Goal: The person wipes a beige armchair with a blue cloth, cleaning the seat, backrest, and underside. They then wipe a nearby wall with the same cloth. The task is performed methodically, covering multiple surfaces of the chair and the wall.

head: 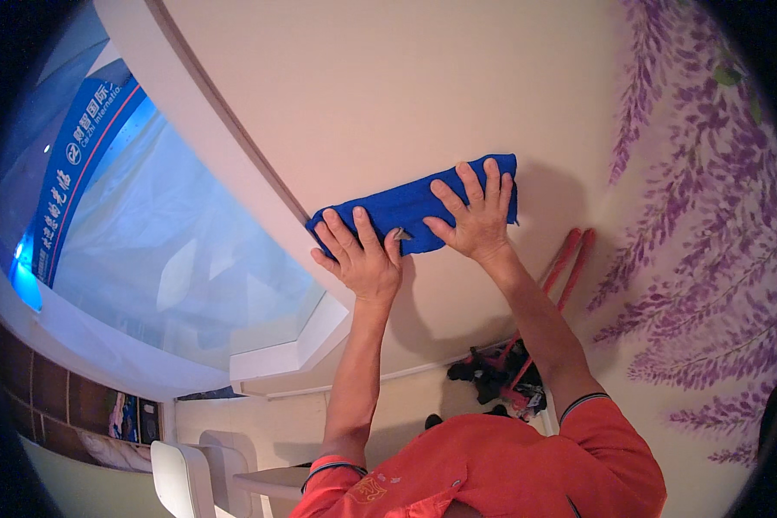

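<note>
A folded blue cloth (pixel 408 204) lies flat against the cream wall (pixel 401 97), beside the edge of a white window frame (pixel 278 220). My left hand (pixel 366 265) presses on its left end, fingers over the fabric and close to the frame. By the left thumb is a small grey piece (pixel 401 234), too small to name. My right hand (pixel 479 217) holds the other end of the cloth to the wall, palm down with fingers spread. Both arms reach up from a red short-sleeved shirt.
Two red poles (pixel 566 265) lean on the wall at right, above a dark bundle (pixel 492 379) on the floor. Purple painted flowers (pixel 686 272) cover the right wall. A window pane (pixel 194 239) fills the left. A white chair (pixel 181 476) and shelving (pixel 71 401) stand lower left.
</note>
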{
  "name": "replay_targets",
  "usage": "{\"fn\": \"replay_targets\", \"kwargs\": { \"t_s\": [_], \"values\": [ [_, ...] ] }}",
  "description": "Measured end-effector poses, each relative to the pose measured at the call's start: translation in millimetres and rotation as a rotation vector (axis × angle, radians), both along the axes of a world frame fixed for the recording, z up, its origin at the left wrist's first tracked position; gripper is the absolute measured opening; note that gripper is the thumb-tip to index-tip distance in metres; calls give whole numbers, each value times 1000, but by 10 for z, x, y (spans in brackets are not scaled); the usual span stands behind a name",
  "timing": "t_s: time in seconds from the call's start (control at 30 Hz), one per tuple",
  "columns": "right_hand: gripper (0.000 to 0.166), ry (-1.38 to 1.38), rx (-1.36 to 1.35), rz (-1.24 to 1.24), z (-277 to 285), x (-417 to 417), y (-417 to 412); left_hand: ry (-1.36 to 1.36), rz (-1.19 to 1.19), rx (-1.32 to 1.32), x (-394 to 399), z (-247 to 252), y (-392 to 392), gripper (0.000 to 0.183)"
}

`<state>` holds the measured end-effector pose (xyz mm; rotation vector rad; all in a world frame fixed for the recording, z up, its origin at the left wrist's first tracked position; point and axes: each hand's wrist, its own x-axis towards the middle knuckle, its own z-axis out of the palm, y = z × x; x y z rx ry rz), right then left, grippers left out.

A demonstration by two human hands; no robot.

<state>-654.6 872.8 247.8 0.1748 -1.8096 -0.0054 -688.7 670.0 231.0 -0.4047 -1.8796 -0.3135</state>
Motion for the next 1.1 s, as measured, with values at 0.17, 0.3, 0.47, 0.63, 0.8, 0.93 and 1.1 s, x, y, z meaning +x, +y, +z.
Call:
{"fn": "replay_targets", "kwargs": {
  "t_s": [0.17,0.3,0.47,0.63,0.8,0.93,1.1],
  "values": [
    [57,9,8,9,16,37,163,53,-8,-16,-57,-22,123,71],
    [57,-7,-8,5,19,43,152,46,-55,6,-136,-101,141,76],
    [60,-8,31,-10,48,66,210,60,-46,7,-76,-9,189,77],
    [60,20,28,2,312,68,231,113,-49,24,-54,275,237,76],
    [60,35,40,-13,526,82,255,129,-45,7,-34,558,262,75],
    [58,44,27,20,808,89,250,167,-66,44,-58,812,293,71],
    [62,50,-5,36,1146,92,238,152,-52,42,-41,1151,305,71]
  ]
}}
